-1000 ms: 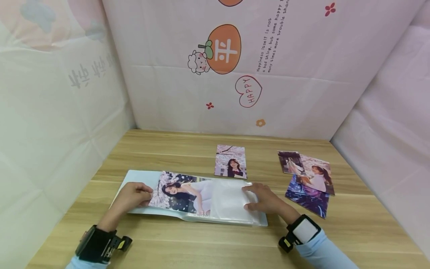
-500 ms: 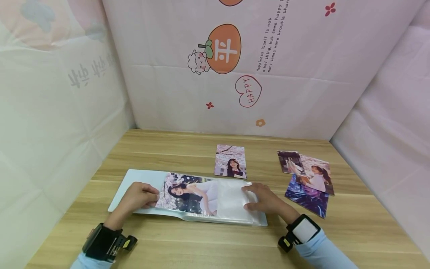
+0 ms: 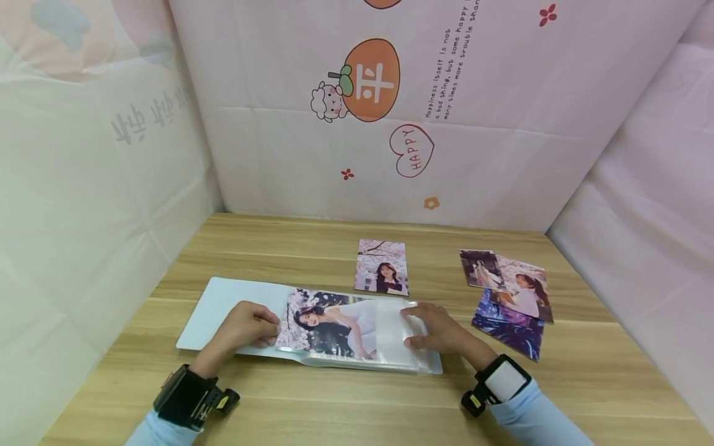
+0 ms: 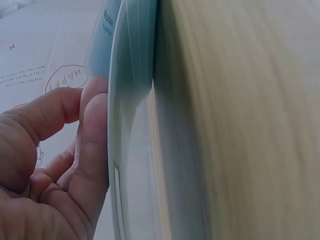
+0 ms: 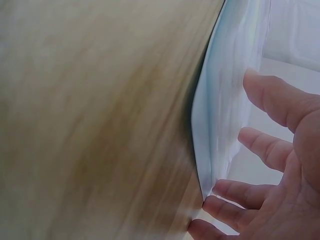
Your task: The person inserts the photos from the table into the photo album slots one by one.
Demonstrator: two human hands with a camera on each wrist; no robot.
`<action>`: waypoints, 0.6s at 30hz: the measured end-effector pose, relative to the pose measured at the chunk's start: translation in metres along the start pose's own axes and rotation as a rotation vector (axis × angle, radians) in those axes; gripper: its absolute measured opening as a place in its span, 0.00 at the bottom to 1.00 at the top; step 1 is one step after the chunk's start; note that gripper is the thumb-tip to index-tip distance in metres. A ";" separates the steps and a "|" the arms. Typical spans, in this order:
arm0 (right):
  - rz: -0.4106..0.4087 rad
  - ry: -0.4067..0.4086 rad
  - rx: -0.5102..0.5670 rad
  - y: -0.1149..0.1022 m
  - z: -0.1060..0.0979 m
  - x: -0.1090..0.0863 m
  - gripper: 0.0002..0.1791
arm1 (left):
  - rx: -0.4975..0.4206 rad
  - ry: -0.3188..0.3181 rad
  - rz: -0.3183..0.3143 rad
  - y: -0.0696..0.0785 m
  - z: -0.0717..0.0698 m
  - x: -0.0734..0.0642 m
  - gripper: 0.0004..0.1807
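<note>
A pale blue photo album [image 3: 234, 303] lies open on the table. A photo [image 3: 329, 325] of a person in a white dress lies mostly inside a clear sleeve [image 3: 393, 316] of its right-hand page. My left hand [image 3: 250, 325] pinches the photo's left edge between thumb and fingers, low over the album cover. In the left wrist view those fingers [image 4: 95, 120] lie close against the album. With fingers spread, my right hand [image 3: 440, 331] rests on the sleeve's right end. The right wrist view shows its fingertips [image 5: 250, 82] touching the clear pages and the album's edge.
Behind the album lies a photo [image 3: 382, 267] of a person under blossoms. Three more photos overlap at the right: a small dark one [image 3: 476, 267], a blossom one [image 3: 530, 294] and a blue-purple one [image 3: 507, 325]. Printed cloth [image 3: 312, 167] walls the table at back and sides.
My left hand has slid the photo rightward, deeper into the sleeve, uncovering more of the blue cover. The right hand has stayed in place on the page.
</note>
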State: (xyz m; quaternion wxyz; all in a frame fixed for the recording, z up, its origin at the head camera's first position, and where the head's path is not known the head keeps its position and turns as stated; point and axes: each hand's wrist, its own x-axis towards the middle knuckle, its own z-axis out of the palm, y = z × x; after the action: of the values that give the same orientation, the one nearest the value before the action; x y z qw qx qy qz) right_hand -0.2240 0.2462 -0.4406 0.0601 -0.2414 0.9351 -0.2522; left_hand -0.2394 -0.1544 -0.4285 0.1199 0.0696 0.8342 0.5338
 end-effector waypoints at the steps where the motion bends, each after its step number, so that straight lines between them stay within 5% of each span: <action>1: 0.003 -0.001 0.000 -0.001 0.000 0.000 0.31 | -0.004 -0.007 0.005 0.001 0.001 0.000 0.06; 18: -0.006 0.014 -0.003 0.000 0.001 0.000 0.31 | 0.035 -0.014 -0.006 0.005 0.014 0.005 0.09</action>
State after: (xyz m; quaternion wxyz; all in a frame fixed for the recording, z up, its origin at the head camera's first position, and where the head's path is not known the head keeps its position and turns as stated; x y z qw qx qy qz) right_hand -0.2241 0.2458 -0.4416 0.0526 -0.2427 0.9351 -0.2529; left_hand -0.2410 -0.1388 -0.4298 0.1259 0.0730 0.8429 0.5181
